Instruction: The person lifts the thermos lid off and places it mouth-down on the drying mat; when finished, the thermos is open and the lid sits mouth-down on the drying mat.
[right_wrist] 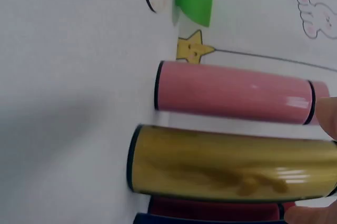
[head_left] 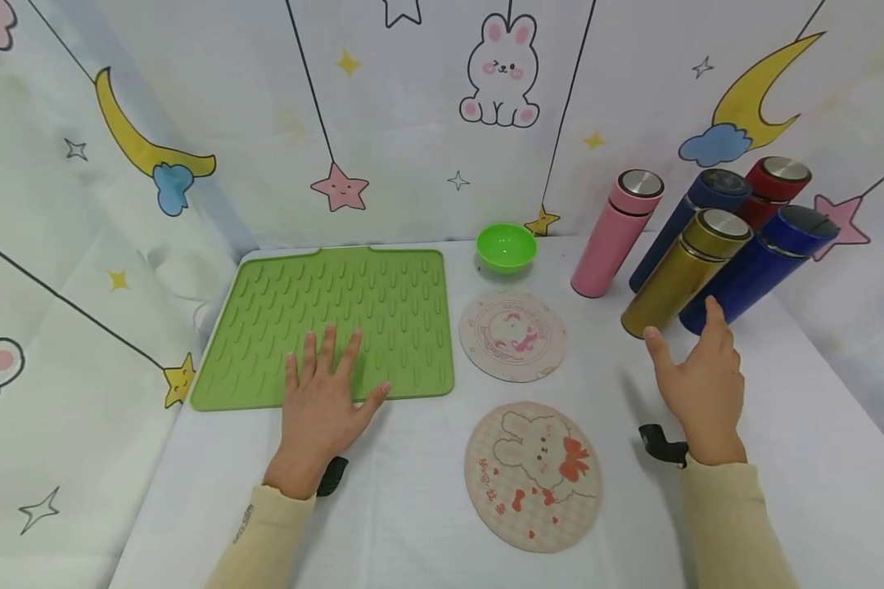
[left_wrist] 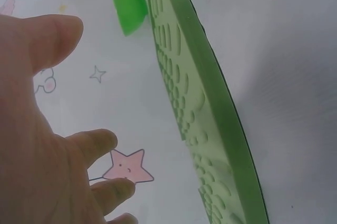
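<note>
My left hand (head_left: 318, 415) is spread over the near edge of a green ribbed mat (head_left: 405, 327), fingers straight and holding nothing. In the left wrist view its fingers show beside the raised edge of the mat. My right hand (head_left: 707, 388) reaches toward a gold thermos (head_left: 663, 286), thumb and fingers apart, with nothing between them. A blue thermos (head_left: 744, 274) stands right behind its fingertips. In the right wrist view, the thumb (right_wrist: 327, 114) shows near the upper end of the gold thermos. A pink thermos (head_left: 607, 245), a dark blue thermos (head_left: 670, 237) and a red thermos (head_left: 769, 188) stand close by.
A small green bowl (head_left: 507, 249) sits at the back of the white table (head_left: 412, 499). In front of it lies a round pink-patterned mat (head_left: 511, 335), and nearer, a larger round bunny mat (head_left: 534, 474). A printed cloth (head_left: 427, 106) hangs behind.
</note>
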### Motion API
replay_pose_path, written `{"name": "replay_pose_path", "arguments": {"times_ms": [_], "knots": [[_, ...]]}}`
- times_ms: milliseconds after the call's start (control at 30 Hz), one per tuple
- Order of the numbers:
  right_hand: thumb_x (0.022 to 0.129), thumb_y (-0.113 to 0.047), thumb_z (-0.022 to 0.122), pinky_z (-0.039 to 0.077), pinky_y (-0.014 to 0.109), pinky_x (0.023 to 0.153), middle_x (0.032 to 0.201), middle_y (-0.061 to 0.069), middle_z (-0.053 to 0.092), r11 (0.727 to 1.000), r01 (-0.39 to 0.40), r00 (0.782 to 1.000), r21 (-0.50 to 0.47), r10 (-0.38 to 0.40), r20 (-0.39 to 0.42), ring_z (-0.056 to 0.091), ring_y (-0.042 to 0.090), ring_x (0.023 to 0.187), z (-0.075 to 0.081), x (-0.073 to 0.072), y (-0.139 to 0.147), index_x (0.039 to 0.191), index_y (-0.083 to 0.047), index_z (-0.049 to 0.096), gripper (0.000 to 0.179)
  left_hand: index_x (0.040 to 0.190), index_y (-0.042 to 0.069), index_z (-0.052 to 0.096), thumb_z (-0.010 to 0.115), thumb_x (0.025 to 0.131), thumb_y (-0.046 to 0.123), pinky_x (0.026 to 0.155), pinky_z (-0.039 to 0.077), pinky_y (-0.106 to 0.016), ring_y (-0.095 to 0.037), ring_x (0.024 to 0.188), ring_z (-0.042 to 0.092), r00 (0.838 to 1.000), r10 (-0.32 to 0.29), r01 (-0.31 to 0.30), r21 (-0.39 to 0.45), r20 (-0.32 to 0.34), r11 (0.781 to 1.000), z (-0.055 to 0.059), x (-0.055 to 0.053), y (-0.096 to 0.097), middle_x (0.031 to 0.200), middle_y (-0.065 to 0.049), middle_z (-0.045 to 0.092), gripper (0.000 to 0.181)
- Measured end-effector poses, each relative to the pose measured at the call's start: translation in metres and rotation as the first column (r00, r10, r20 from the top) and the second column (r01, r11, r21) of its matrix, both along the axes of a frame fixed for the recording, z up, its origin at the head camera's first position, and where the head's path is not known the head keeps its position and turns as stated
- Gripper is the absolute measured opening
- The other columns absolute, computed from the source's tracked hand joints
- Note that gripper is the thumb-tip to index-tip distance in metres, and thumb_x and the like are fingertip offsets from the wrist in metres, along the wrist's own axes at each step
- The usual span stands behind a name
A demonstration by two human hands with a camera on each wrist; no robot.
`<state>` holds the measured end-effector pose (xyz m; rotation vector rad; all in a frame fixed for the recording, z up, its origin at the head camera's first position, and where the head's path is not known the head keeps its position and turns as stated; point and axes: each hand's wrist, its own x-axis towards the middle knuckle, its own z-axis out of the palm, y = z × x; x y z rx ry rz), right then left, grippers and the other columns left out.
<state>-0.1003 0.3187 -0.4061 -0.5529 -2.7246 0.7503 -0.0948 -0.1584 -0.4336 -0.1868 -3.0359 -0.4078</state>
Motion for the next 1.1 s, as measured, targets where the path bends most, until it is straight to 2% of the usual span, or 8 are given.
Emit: {"name": "replay_pose_path", "arguments": {"times_ms": [267,433,533,933,1100], "knots": [[0.097,-0.071,0.046,0.035,0.082,0.108,0.171,0.031,0.016,0.996,0.076,0.994,-0.055,-0.071,0.086,0.032,0.062,0.146,0.008,-0.021,0.026,0.168,-0.011,0.001,0.103,0.168,0.025,0.021,0.05,0.097,0.072,0.128,0.008,-0.072,-0.048,0.162,0.006,1.0,0.015,-0.015,-0.003,0.027,1.0,-0.002,0.002,-0.004,0.175,-0.018,0.012,0.09],[0.096,-0.075,0.041,0.035,0.08,0.111,0.171,0.029,0.014,0.982,0.177,0.975,-0.064,-0.166,0.145,0.031,0.058,0.149,0.012,-0.027,0.048,0.168,-0.012,-0.001,0.105,0.168,0.024,0.021,0.05,0.097,0.072,0.128,0.008,-0.073,-0.048,0.162,0.007,0.999,0.031,-0.031,0.011,0.023,0.999,-0.003,0.005,-0.006,0.176,-0.018,0.011,0.09],[0.095,-0.077,0.038,0.034,0.08,0.111,0.171,0.031,0.013,0.977,0.209,0.965,-0.054,-0.197,0.172,0.032,0.059,0.148,0.011,-0.032,0.061,0.168,-0.01,-0.003,0.106,0.168,0.024,0.021,0.05,0.097,0.072,0.128,0.008,-0.072,-0.048,0.161,0.007,0.999,0.039,-0.039,0.013,0.018,0.999,-0.004,0.006,-0.007,0.176,-0.018,0.011,0.09],[0.095,-0.076,0.034,0.03,0.08,0.115,0.169,0.036,0.009,0.979,0.198,0.954,-0.051,-0.18,0.238,0.027,0.062,0.149,0.01,-0.063,0.098,0.164,0.001,-0.009,0.112,0.168,0.023,0.022,0.055,0.096,0.069,0.127,0.009,-0.073,-0.048,0.162,0.007,0.999,0.047,-0.048,0.018,0.024,0.999,-0.006,0.009,-0.01,0.175,-0.021,0.013,0.09],[0.094,-0.075,0.038,0.033,0.078,0.115,0.168,0.034,0.02,0.967,0.232,0.954,-0.1,-0.207,0.215,0.033,0.059,0.148,0.007,-0.07,0.105,0.164,0.001,-0.001,0.111,0.167,0.023,0.024,0.057,0.096,0.067,0.127,0.01,-0.073,-0.048,0.161,0.008,0.999,0.046,-0.046,0.02,0.011,0.999,-0.006,0.009,-0.01,0.174,-0.021,0.015,0.09]]}}
